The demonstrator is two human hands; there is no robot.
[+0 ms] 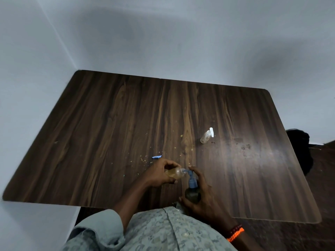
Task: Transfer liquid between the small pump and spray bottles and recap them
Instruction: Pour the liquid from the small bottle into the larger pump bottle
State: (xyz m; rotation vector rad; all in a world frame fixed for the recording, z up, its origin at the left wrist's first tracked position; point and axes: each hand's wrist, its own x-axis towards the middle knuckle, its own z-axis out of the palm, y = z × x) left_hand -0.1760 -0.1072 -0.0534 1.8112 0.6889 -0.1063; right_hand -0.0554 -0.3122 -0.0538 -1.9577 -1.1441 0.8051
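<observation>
The right hand [203,194] gripped the dark pump bottle [192,193] near the table's [108,124] front edge, index finger resting atop the blue pump head [191,178], apparently to dispense. The left hand [161,173] clasped the small clear bottle [175,173] on its side, open neck meeting the nozzle to catch the liquid. A blue cap [156,157] lay just beyond. Farther right stood a capped spray bottle [206,136], well apart, with open tabletop around it.
</observation>
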